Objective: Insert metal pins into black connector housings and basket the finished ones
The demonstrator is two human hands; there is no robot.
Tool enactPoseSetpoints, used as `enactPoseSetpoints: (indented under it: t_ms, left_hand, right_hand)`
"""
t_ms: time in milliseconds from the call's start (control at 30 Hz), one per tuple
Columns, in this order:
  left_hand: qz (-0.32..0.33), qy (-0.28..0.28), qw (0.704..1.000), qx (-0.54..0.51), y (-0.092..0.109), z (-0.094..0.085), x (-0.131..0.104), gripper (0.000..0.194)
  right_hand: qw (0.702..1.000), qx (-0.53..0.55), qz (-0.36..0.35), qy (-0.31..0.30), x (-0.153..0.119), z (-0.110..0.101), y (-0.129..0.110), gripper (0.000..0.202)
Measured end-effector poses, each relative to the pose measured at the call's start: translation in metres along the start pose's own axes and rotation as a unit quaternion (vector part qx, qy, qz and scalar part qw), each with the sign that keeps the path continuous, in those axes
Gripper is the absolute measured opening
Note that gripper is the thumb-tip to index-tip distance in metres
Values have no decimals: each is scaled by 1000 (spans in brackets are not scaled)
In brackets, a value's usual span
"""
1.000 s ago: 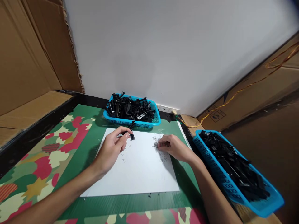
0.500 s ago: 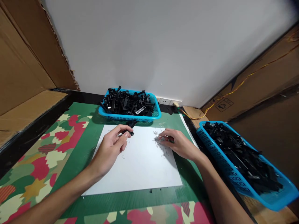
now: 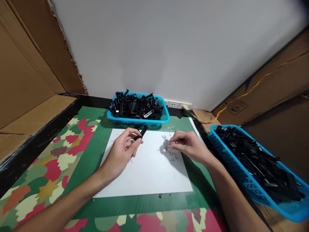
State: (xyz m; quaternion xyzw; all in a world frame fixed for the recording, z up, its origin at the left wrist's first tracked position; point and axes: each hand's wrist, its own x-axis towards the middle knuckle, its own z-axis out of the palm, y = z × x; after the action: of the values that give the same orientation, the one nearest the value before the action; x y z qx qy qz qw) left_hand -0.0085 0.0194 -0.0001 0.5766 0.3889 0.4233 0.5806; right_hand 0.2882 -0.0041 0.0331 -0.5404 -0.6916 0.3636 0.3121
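Left hand [image 3: 125, 149] grips a black piece [image 3: 144, 130], slim, angular and slightly glossy like moulded plastic, between thumb and fingers above the white sheet; its upper end juts out past the fingertips, while the curled fingers hide the rest. Right hand [image 3: 189, 145] has thumb and fingertips drawn together beside a loose heap of tiny wiry bits [image 3: 174, 157], grey and metallic-looking, and partly covers it; whether something is pinched there I cannot tell. A few similar bent bits lie near the left hand.

Beneath both is the smooth, flat white sheet [image 3: 147, 175], laid on a tabletop [image 3: 116, 207] with a green covering, streaked at the near side, and printed areas of red, cream and gold shapes. Small black scraps [image 3: 160, 195] lie at the sheet's near edge.

Beyond the sheet, a blue perforated basket [image 3: 137, 121] heaped with jagged black parts stands between it and the pale wall [image 3: 154, 48]. Another blue basket [image 3: 231, 166], longer-looking and filled with black strips, flanks the right forearm. Farther out are a white socket strip [image 3: 173, 104], a twisted yellow-orange cable [image 3: 218, 114] and brown cardboard [image 3: 26, 58] with a ragged edge.
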Motion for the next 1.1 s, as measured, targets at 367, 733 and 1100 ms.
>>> enactPoseSetpoints:
  t_ms: [367, 733, 1100]
  left_hand:
    - [111, -63, 975, 184, 18, 14, -22, 17]
    - [105, 7, 989, 99, 7, 12, -26, 9]
    - [145, 31, 984, 101, 12, 14, -28, 7]
  right_hand:
    - [983, 139, -50, 108, 1, 64, -37, 17]
    - [968, 180, -79, 157, -5, 73, -43, 4]
    - [969, 133, -132, 159, -11, 72, -50, 2]
